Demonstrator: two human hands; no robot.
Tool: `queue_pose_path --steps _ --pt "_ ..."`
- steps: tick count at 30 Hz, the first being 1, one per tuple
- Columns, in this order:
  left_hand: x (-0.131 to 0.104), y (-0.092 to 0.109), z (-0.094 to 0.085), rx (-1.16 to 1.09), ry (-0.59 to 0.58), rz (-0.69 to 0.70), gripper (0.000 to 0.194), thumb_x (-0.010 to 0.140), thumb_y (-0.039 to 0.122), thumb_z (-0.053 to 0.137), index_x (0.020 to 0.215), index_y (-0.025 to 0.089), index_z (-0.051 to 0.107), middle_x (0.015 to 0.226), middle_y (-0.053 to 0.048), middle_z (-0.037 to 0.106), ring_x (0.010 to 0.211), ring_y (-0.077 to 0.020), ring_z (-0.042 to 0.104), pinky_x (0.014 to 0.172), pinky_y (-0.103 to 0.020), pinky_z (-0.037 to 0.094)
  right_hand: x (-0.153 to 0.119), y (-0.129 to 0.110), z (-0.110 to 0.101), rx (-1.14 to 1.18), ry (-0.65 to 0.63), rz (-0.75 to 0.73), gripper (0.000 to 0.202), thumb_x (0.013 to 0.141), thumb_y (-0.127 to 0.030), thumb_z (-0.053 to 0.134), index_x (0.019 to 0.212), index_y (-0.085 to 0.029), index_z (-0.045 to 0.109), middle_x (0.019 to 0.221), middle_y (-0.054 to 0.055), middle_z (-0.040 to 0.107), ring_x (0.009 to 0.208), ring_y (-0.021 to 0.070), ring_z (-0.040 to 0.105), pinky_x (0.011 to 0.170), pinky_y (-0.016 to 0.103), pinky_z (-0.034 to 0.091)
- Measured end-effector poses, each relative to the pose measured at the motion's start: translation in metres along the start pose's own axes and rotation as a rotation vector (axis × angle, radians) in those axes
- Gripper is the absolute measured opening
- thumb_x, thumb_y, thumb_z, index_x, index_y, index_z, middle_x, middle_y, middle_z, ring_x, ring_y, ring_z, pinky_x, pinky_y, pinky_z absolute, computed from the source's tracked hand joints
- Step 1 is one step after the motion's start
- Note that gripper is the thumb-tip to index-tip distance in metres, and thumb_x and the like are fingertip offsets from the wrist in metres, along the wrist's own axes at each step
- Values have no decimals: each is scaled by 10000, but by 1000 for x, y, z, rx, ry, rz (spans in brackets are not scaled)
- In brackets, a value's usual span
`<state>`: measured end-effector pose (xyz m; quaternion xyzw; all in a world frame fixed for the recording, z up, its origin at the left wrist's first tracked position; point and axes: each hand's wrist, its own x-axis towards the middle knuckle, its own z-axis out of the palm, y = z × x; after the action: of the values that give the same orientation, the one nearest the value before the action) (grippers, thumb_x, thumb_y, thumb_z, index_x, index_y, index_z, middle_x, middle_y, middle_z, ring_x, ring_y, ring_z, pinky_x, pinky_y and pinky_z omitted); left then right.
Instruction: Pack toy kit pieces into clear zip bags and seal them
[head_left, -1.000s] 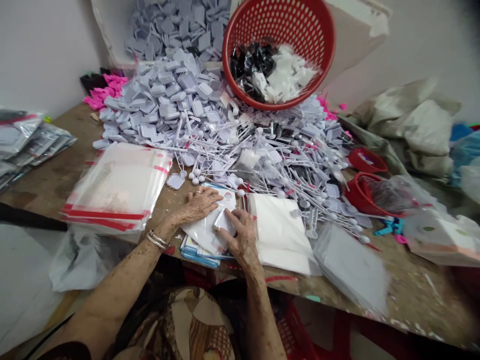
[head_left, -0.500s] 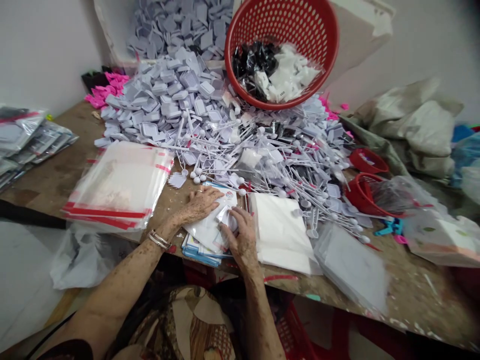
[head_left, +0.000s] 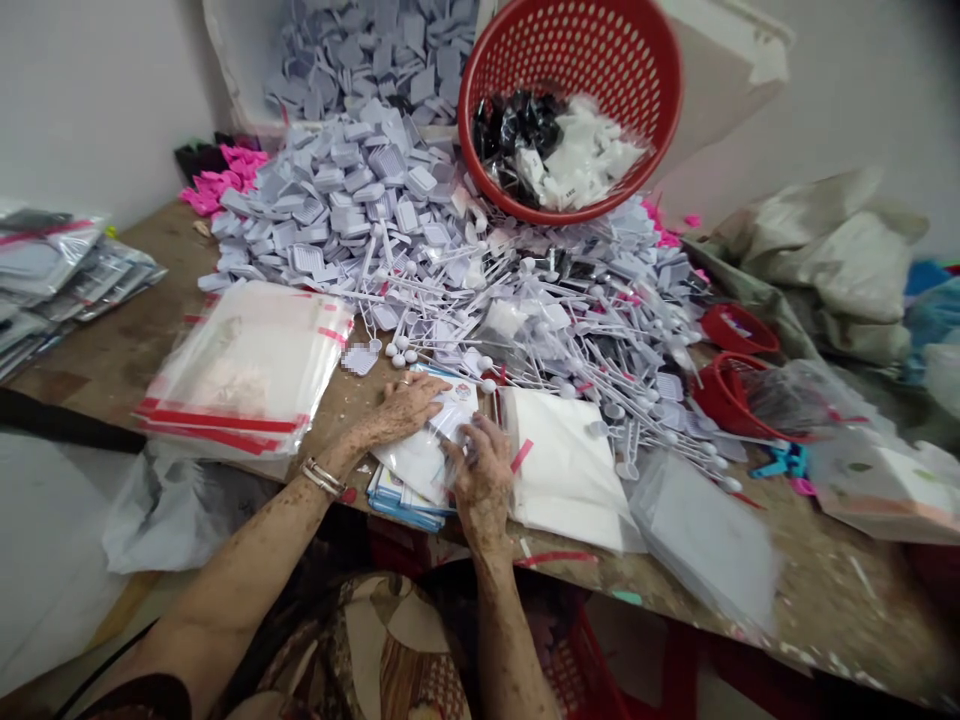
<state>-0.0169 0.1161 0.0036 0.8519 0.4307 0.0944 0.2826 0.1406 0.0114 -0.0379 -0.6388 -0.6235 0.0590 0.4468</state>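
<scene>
My left hand lies flat, fingers spread, on the upper left of a clear plastic bag. Under the bag is a stack of blue-edged printed cards at the table's front edge. Bent fingers of my right hand touch the bag's right side; whether they pinch the film is hidden. A small red strip lies just right of that hand, on a stack of white sheets.
Grey-white plastic scoops and trays are heaped behind. A red basket holds black and white packets. Red-edged bags lie left, clear bags right, and small red baskets farther right.
My right hand has shifted slightly down, its fingers more bent. A red strip now shows on the white sheets. The whole view has moved slightly.
</scene>
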Motion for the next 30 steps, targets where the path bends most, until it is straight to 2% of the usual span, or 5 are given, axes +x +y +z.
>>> queue_pose_path --steps 6,15,20,25,30 --pt "-6 -4 -5 40 -36 75 557 938 361 545 1476 319 408 1548 -82 422 1462 -311 296 1135 -597 291 0 9 -9 40 -68 10 252 916 -300 573 1122 -209 685 1265 157 598 1192 275 585 977 513 505" --pt "-8 14 6 358 7 204 528 993 291 404 1517 289 348 1587 -70 369 1491 -308 262 1177 -642 172 -2 1 -3 -63 -79 0 330 922 -199 492 1210 -144 645 1327 203 599 1266 289 558 1024 538 492" --pt "-12 17 11 401 72 228 535 985 314 444 1511 266 359 1588 -84 363 1476 -325 294 1176 -633 195 2 -11 -51 -98 -337 -135 377 932 -183 454 1262 -183 634 1293 145 647 1194 269 628 966 480 557" --pt "-14 14 18 383 183 235 529 978 362 475 1492 268 391 1555 -70 426 1454 -340 334 1174 -616 223 64 -13 -97 -305 -451 -105 345 990 -239 408 1207 -176 669 1140 117 721 1044 221 682 925 346 538" --pt "-11 9 27 411 197 217 571 973 423 475 1503 237 373 1540 -90 444 1448 -321 346 1158 -613 247 144 3 -55 -549 -539 -13 277 904 -155 484 887 -114 757 970 180 730 999 299 655 870 385 492"
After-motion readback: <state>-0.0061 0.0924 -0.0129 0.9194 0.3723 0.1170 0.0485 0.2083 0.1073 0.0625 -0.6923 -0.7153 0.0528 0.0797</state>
